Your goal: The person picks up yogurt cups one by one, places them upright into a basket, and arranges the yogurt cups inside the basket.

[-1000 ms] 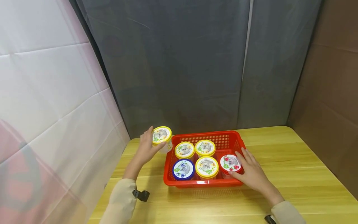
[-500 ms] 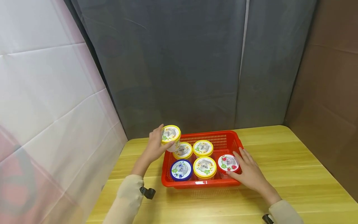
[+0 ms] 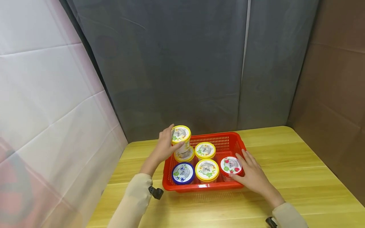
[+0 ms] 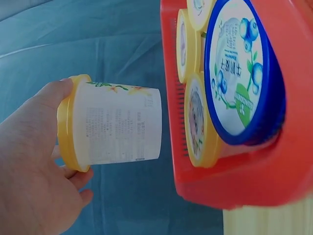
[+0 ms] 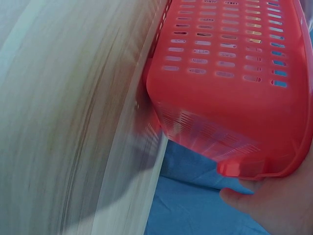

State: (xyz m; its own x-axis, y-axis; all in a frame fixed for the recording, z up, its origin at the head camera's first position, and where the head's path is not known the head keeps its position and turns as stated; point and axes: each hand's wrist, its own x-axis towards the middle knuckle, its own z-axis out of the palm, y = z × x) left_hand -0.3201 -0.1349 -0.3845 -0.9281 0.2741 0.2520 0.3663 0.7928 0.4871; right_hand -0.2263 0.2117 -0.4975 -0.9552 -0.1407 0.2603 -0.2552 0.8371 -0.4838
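Note:
My left hand (image 3: pixel 166 145) grips a yellow-lidded plastic cup (image 3: pixel 181 136) by its lid, upright over the back left of the red basket (image 3: pixel 203 186). In the left wrist view the cup's printed translucent side (image 4: pixel 124 125) shows apart from the basket's rim. Beneath it in the head view is another yellow-lidded cup (image 3: pixel 184 155). My right hand (image 3: pixel 252 172) rests at the basket's right rim, fingers spread and nearly straight. Its thumb reaches over the edge of a red-lidded cup (image 3: pixel 229 165). In the right wrist view the hand's far side is partly cut off.
Also in the basket stand a blue-lidded cup (image 3: pixel 183 173) and two yellow-lidded ones, a back cup (image 3: pixel 205 150) and a front cup (image 3: pixel 207 170). The wooden table (image 3: pixel 285 177) meets a grey curtain (image 3: pixel 176 69) behind, with a white panel (image 3: pixel 57 95) at left.
My left hand has carried the yellow-lidded cup rightward, from beside the basket to over its back left corner. My right hand has kept its place at the basket's right rim.

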